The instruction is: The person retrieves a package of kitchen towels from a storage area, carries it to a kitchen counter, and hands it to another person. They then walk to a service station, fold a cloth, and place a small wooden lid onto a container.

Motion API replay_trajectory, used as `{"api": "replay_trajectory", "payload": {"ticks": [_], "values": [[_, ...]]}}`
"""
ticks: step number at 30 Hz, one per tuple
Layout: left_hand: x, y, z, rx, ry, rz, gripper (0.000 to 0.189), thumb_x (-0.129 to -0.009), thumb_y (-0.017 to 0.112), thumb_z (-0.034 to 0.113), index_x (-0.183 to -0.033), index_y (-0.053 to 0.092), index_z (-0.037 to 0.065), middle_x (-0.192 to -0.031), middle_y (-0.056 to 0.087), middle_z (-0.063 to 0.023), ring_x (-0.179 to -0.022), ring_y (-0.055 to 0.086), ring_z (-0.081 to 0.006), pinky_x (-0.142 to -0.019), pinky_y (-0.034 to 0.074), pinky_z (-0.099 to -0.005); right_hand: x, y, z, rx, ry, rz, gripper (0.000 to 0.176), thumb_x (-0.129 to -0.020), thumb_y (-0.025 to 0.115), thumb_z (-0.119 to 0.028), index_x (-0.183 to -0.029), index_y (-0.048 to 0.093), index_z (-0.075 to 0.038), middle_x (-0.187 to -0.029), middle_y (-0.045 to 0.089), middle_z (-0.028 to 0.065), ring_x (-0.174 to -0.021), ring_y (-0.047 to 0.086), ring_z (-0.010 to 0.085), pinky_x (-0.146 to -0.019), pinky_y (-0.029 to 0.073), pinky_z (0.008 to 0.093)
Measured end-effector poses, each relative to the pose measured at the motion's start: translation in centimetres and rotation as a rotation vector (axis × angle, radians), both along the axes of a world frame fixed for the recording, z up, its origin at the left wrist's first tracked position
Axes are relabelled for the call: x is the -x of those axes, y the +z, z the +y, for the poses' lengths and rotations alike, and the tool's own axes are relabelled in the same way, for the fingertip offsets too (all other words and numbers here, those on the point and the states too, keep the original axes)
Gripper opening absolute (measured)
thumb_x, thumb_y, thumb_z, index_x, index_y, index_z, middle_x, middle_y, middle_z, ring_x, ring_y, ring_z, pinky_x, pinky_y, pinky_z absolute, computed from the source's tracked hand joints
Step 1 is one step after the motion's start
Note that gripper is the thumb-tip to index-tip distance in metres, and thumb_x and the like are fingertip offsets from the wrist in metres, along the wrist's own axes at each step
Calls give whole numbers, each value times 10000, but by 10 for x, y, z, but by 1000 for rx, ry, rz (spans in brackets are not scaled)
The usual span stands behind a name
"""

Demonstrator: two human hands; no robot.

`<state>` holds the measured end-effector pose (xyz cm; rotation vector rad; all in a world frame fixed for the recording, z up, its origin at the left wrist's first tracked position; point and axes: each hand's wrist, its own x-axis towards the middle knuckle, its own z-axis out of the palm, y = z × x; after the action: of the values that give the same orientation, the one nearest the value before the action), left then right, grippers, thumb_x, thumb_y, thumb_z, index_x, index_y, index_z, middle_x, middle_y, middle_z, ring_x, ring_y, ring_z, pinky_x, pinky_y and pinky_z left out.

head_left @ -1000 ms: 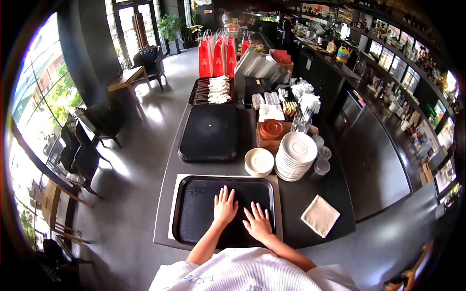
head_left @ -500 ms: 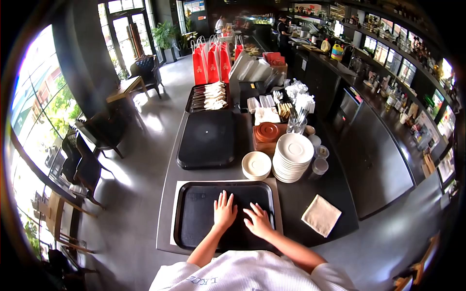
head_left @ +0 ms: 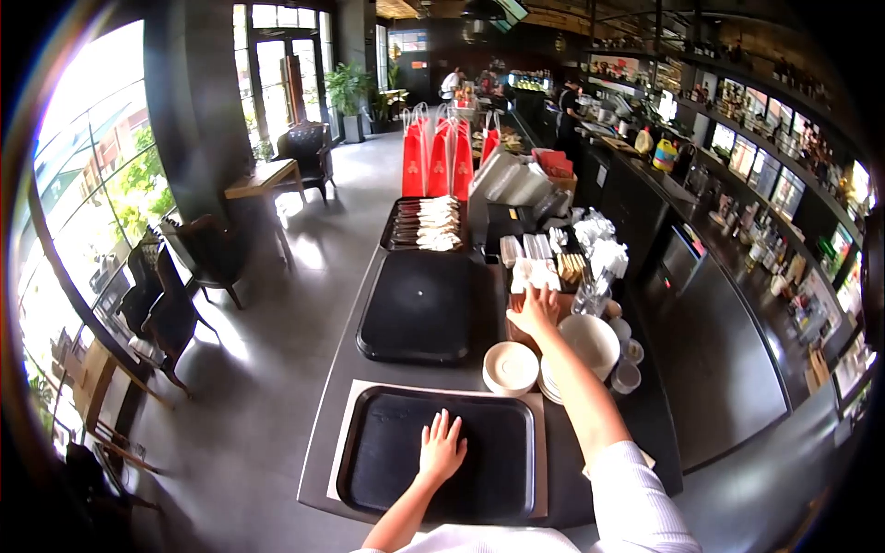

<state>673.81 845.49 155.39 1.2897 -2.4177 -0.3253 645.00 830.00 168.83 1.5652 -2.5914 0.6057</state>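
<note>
A black serving tray (head_left: 378, 461) lies on a pale paper mat (head_left: 544, 461) at the near end of the counter. My left hand (head_left: 443, 449) rests flat over the middle of this tray, fingers stretched and holding nothing. Farther forward, my right hand (head_left: 536, 311) reaches out with its fingers apart, their tips right at the folded white napkins (head_left: 533, 274). Beneath that hand, the brown box (head_left: 516, 327) is mostly covered. My right forearm passes over the stack of white plates (head_left: 595, 343), hiding part of it. Small cream saucers (head_left: 510, 368) stand left of the plates.
Stacked black trays (head_left: 415, 309) sit behind the near tray. Beyond them are a tray of wrapped cutlery (head_left: 429, 224) and red paper bags (head_left: 438, 161). Glass jars (head_left: 627, 376) stand right of the plates. A person (head_left: 568, 111) stands behind the bar; chairs (head_left: 198, 258) line the left.
My right hand has left the near tray and stretched forward to the napkins. My left hand stays on the tray. The view has tilted up, and my right sleeve now covers most of the beige cloth.
</note>
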Motion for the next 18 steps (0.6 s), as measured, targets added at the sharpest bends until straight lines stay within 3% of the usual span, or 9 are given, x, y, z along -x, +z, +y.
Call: {"api": "replay_trajectory", "payload": {"ticks": [4,7,12,15,17,18], "values": [[-1,-2,-2,-7,-2,8,522,-857,522,317,-1330,419,122,-1436,290,-181,-1343,258,-318,-1068,223,-501,13,14,-19,-233,-149,-282,1111,-627,704,-605,-1460,51,-266,-1494,30,233,-1361,24,459,-1052,84,631],[0,1,-2,-15,-6,6,529,-854,525,319,-1332,417,121,-1434,292,-184,-1341,260,-320,-1062,226,-507,21,2,-30,-368,-214,-276,1170,-590,759,-566,-1459,32,-273,-1493,30,229,-1355,48,469,-1033,151,655],[-1,4,-2,-32,-13,10,523,-859,514,314,-1330,418,109,-1428,298,-193,-1335,266,-327,-1054,236,-511,32,-5,-36,-331,-264,-264,1151,-553,807,-497,-1437,110,-259,-1485,44,219,-1348,92,460,-993,234,676],[0,8,-2,-26,-7,-1,518,-858,517,312,-1324,424,106,-1425,302,-194,-1331,273,-326,-1051,240,-512,35,-5,-38,-359,-284,-310,1155,-539,816,-492,-1428,119,-251,-1468,84,211,-1341,128,437,-985,277,657],[0,8,-2,-34,1,6,519,-851,527,308,-1321,428,113,-1430,297,-189,-1334,269,-325,-1058,229,-511,30,5,-35,-425,-241,-315,1205,-555,812,-480,-1440,22,-273,-1478,78,215,-1350,101,436,-1018,291,588],[0,7,-2,-37,0,11,520,-848,533,306,-1320,430,116,-1432,294,-187,-1336,267,-325,-1061,224,-511,24,13,-29,-425,-231,-314,1164,-567,809,-452,-1435,52,-283,-1467,114,207,-1344,134,425,-1011,312,573]]}}
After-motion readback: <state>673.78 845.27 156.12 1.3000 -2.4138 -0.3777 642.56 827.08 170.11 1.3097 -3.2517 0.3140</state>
